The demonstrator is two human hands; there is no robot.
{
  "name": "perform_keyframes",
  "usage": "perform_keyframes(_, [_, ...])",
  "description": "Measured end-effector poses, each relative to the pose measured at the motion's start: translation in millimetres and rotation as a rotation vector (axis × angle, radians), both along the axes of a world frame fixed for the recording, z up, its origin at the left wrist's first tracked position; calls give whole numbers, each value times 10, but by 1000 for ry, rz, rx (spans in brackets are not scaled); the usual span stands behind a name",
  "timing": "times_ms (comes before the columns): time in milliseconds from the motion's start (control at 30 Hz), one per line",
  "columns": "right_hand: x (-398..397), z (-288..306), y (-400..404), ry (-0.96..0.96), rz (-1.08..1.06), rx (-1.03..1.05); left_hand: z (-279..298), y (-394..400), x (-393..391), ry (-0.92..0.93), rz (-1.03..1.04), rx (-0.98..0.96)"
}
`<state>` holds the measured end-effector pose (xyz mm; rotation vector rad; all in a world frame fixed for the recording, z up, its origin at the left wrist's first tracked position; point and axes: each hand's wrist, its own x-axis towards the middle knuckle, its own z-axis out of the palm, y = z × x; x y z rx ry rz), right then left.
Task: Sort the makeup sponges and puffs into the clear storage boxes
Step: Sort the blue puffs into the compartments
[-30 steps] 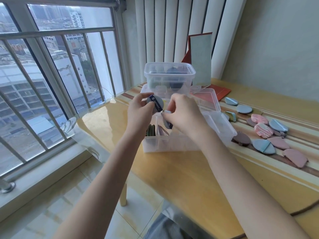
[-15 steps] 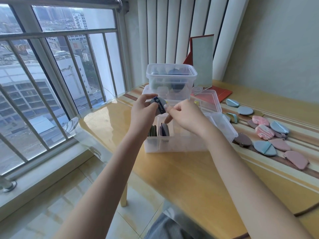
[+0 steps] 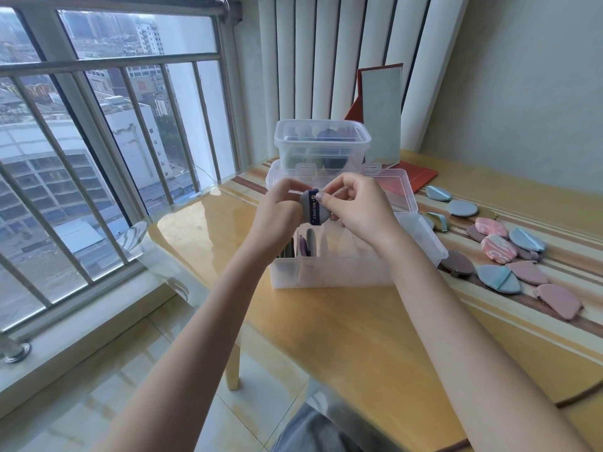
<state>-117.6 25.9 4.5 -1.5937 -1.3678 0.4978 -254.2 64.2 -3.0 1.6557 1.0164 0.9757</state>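
Observation:
A grey round puff (image 3: 309,211) with a dark blue lettered strap hangs above the clear divided box (image 3: 332,272). My left hand (image 3: 280,216) holds its left edge. From the right, my right hand (image 3: 355,207) pinches the same puff near the strap's top. A few puffs (image 3: 306,244) stand on edge in the box's left compartments. Behind it stands a smaller clear tub (image 3: 323,143) with dark blue sponges inside. Several loose pink, blue and brown puffs (image 3: 499,252) lie on the table to the right.
The divided box's lid (image 3: 401,187) lies open behind it. A red-backed mirror (image 3: 381,115) stands at the back by the vertical blinds. The wooden table (image 3: 359,337) has a rounded glass-topped corner at the left, beside the barred window.
My right hand dropped a small puff into the box's left compartments, then rose to pinch the grey puff that my left hand holds. Both hands now grip it together.

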Motion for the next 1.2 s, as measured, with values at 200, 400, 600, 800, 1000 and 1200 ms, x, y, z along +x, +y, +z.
perform_keyframes(200, [149, 163, -116, -96, 284, -129, 71, 54, -85, 495, -151, 362])
perform_keyframes(400, [52, 195, -194, -194, 379, -181, -43, 154, -62, 734, -173, 497])
perform_keyframes(600, [12, 162, -187, -420, 361, -195, -79, 201, -93, 786, -198, 603])
perform_keyframes(800, [5, 160, -193, -480, 374, -186, 11, 215, -111, 843, -238, 609])
perform_keyframes(1000, [-47, 167, -190, -545, 334, -131, -17, 211, -109, 972, -356, 639])
perform_keyframes(1200, [-59, 142, -174, -583, 392, -164, -3, 185, -81, 1071, -372, 656])
